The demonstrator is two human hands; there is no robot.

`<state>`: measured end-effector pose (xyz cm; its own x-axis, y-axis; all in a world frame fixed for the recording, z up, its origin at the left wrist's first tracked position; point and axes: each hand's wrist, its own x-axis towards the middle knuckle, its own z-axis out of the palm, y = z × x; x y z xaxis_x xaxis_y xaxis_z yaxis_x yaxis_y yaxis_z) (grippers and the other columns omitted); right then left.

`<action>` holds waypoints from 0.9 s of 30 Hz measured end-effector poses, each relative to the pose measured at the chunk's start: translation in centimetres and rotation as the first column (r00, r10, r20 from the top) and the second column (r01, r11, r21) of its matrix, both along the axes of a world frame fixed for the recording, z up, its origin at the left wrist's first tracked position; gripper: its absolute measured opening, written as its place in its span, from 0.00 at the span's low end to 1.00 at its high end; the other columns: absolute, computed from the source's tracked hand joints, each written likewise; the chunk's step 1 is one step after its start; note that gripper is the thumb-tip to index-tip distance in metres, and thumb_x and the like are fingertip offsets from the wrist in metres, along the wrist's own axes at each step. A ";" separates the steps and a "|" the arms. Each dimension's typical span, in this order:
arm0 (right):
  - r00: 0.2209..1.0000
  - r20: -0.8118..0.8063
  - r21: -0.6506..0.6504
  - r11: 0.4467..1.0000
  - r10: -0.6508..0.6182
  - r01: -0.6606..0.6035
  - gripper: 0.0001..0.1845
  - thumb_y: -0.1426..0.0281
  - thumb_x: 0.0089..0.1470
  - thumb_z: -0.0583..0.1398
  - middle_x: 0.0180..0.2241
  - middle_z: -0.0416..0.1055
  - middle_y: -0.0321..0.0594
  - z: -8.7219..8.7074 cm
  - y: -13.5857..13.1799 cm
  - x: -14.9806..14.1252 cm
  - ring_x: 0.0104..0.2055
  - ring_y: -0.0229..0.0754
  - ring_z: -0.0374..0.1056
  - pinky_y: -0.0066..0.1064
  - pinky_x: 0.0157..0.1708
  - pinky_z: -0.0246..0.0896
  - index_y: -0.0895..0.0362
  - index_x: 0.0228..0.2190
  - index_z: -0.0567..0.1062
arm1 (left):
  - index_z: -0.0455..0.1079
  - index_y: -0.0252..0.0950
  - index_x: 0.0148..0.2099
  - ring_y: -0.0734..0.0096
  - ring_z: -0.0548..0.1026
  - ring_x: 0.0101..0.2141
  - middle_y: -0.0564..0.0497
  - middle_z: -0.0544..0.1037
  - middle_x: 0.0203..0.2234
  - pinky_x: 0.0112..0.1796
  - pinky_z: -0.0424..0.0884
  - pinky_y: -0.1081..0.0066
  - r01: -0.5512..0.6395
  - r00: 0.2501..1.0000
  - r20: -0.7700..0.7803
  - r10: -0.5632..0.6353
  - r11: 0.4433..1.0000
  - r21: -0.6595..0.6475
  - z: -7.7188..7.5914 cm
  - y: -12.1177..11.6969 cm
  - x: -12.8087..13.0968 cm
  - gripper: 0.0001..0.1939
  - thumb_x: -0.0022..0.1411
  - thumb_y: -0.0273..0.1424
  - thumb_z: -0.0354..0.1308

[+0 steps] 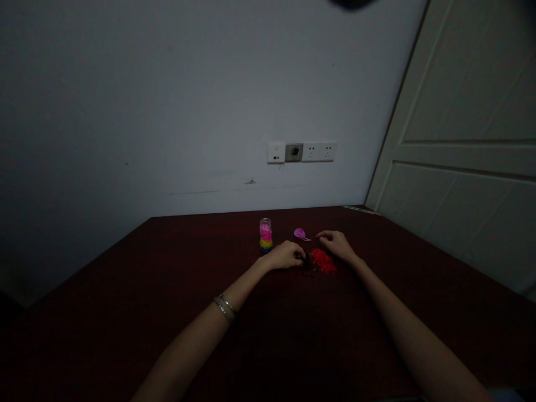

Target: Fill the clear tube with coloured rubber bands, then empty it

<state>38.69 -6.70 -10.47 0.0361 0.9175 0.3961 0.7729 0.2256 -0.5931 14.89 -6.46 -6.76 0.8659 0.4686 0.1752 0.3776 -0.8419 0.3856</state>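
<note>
A small glass jar point(266, 234) layered pink, yellow and blue stands on the table point(188, 290). Beside it, the left hand point(285, 255) curls half-closed at the dark strands point(308, 266) — grip unclear. Next come the purple lid point(300, 233), lying farther back, and the red strands point(323, 261); then the right hand point(336, 244), fingers loosely bent — whether they pinch anything, I cannot tell.

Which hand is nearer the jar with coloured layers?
Left. The left hand is just right of the jar, slightly closer to the wearer; the right hand is farther right, past the red pile.
</note>
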 end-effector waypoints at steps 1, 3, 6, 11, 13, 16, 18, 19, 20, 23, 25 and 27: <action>1.000 0.001 0.003 1.000 0.000 0.000 0.18 0.68 0.45 0.52 0.30 0.75 0.42 0.0 0.0 -0.1 0.30 0.40 0.68 0.28 0.30 0.60 0.61 0.33 0.77 | 0.74 0.33 0.41 0.74 0.72 0.32 0.49 0.77 0.33 0.33 0.64 0.78 0.006 1.000 0.012 -0.006 1.000 -0.010 0.1 0.1 0.0 0.12 0.52 0.26 0.55; 1.000 0.009 0.004 1.000 -0.007 0.007 0.18 0.69 0.45 0.52 0.30 0.75 0.42 0.1 -0.1 -0.2 0.30 0.40 0.68 0.28 0.30 0.60 0.61 0.33 0.77 | 0.74 0.32 0.40 0.74 0.71 0.31 0.49 0.77 0.32 0.33 0.64 0.78 0.012 0.999 0.036 -0.012 1.000 -0.027 0.2 0.2 -0.1 0.13 0.52 0.26 0.55; 1.000 0.011 0.004 1.000 -0.005 0.005 0.18 0.68 0.46 0.52 0.29 0.75 0.42 0.3 -0.3 -0.4 0.29 0.41 0.68 0.28 0.30 0.61 0.61 0.34 0.77 | 0.74 0.31 0.40 0.74 0.72 0.31 0.48 0.77 0.33 0.33 0.64 0.78 0.017 0.997 0.070 -0.014 0.999 -0.042 0.4 0.4 -0.2 0.13 0.51 0.25 0.55; 1.000 0.005 0.008 1.000 0.011 -0.011 0.18 0.68 0.46 0.52 0.30 0.75 0.43 0.5 -0.4 -0.5 0.29 0.41 0.68 0.28 0.30 0.61 0.61 0.33 0.77 | 0.75 0.31 0.40 0.75 0.72 0.30 0.49 0.78 0.32 0.33 0.64 0.78 0.009 0.994 0.113 -0.001 0.998 -0.066 1.2 0.8 -0.6 0.13 0.51 0.25 0.55; 1.000 0.012 0.003 1.000 0.005 -0.005 0.18 0.68 0.46 0.52 0.30 0.75 0.43 0.5 -0.3 -0.5 0.29 0.41 0.68 0.28 0.29 0.61 0.61 0.34 0.77 | 0.75 0.30 0.40 0.74 0.72 0.29 0.48 0.78 0.31 0.32 0.64 0.77 -0.013 0.991 0.128 0.024 0.997 -0.082 1.8 0.8 -0.9 0.13 0.51 0.25 0.55; 1.000 0.021 -0.017 1.000 0.001 -0.001 0.18 0.68 0.46 0.51 0.28 0.75 0.42 0.5 -0.3 -0.4 0.27 0.40 0.67 0.28 0.27 0.60 0.61 0.34 0.77 | 0.75 0.30 0.40 0.74 0.72 0.29 0.49 0.78 0.30 0.31 0.64 0.77 -0.057 0.988 0.140 0.072 0.993 -0.105 3.2 0.8 -1.7 0.14 0.51 0.25 0.55; 1.000 0.018 -0.023 1.000 -0.001 0.001 0.19 0.68 0.46 0.51 0.27 0.75 0.41 0.6 -0.4 -0.5 0.26 0.40 0.67 0.28 0.27 0.59 0.60 0.34 0.77 | 0.75 0.32 0.40 0.75 0.72 0.29 0.50 0.78 0.31 0.31 0.64 0.77 -0.087 0.984 0.144 0.102 0.991 -0.104 4.3 0.9 -2.3 0.14 0.51 0.25 0.55; 1.000 0.016 -0.020 1.000 0.000 0.000 0.19 0.68 0.46 0.51 0.27 0.75 0.41 0.6 -0.4 -0.6 0.26 0.40 0.67 0.28 0.27 0.59 0.60 0.34 0.77 | 0.75 0.32 0.40 0.75 0.72 0.30 0.50 0.78 0.31 0.32 0.64 0.77 -0.105 0.981 0.150 0.119 0.990 -0.099 5.0 1.0 -2.6 0.13 0.50 0.24 0.55; 1.000 0.015 -0.015 1.000 0.001 -0.001 0.18 0.68 0.46 0.51 0.28 0.75 0.41 0.7 -0.5 -0.6 0.27 0.40 0.67 0.28 0.27 0.59 0.60 0.34 0.77 | 0.75 0.32 0.39 0.74 0.72 0.31 0.50 0.78 0.31 0.33 0.64 0.77 -0.123 0.978 0.160 0.137 0.988 -0.096 5.7 1.2 -3.0 0.13 0.50 0.24 0.56; 1.000 0.019 0.000 1.000 -0.007 0.007 0.18 0.67 0.45 0.51 0.28 0.75 0.41 0.9 -0.6 -0.8 0.28 0.40 0.67 0.28 0.29 0.59 0.60 0.32 0.78 | 0.75 0.31 0.39 0.75 0.71 0.30 0.49 0.78 0.30 0.34 0.65 0.76 -0.164 0.961 0.207 0.185 0.980 -0.113 8.2 1.9 -4.2 0.13 0.50 0.24 0.55; 1.000 0.020 0.006 1.000 -0.012 0.012 0.18 0.67 0.45 0.51 0.28 0.75 0.41 0.9 -0.7 -0.7 0.28 0.40 0.68 0.28 0.29 0.59 0.60 0.32 0.78 | 0.75 0.30 0.39 0.75 0.71 0.28 0.49 0.77 0.28 0.32 0.65 0.75 -0.182 0.950 0.234 0.206 0.976 -0.118 10.0 2.4 -5.1 0.14 0.51 0.25 0.54; 1.000 0.019 0.006 1.000 -0.016 0.016 0.18 0.67 0.45 0.51 0.28 0.75 0.41 0.8 -0.6 -0.6 0.27 0.40 0.67 0.28 0.29 0.59 0.60 0.33 0.78 | 0.75 0.29 0.39 0.75 0.70 0.28 0.48 0.77 0.27 0.31 0.65 0.75 -0.200 0.941 0.261 0.216 0.976 -0.085 11.6 2.8 -5.9 0.13 0.51 0.26 0.54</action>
